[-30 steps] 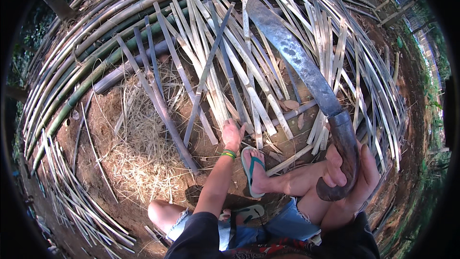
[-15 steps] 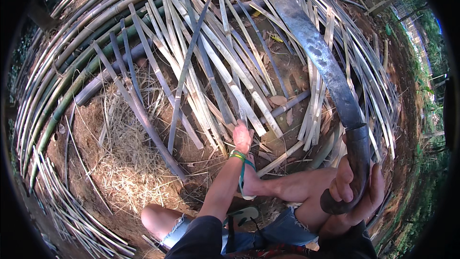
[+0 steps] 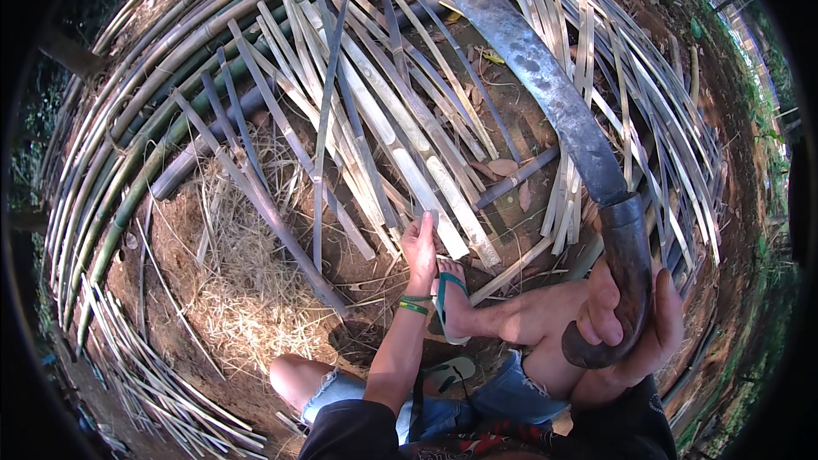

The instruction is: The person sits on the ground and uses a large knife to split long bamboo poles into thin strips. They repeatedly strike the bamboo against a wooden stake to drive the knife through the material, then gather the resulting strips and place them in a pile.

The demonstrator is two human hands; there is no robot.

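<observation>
My right hand [image 3: 635,324] is wrapped around the dark curved handle of a machete [image 3: 554,94]. Its broad, stained blade slants up and left over the bamboo. With a green and yellow band at the wrist, my left hand [image 3: 419,251] is closed at the near end of a bamboo strip [image 3: 400,175]; the fingertips are partly hidden. Several more split strips fan out around that hand, some pale on the inner face, others grey-brown. Just right of the left hand is my sandalled foot [image 3: 452,294].
Long green bamboo poles [image 3: 128,179] curve along the far left. A heap of dry shavings [image 3: 264,290] lies left of my left arm. Thin strips [image 3: 162,375] are bundled at lower left, and more strips [image 3: 673,145] pile up on the right.
My left hand has shifted slightly left, and its thumb now shows upward. Several strips beside it have shifted. The machete stays raised in my right hand, its tip slightly further left.
</observation>
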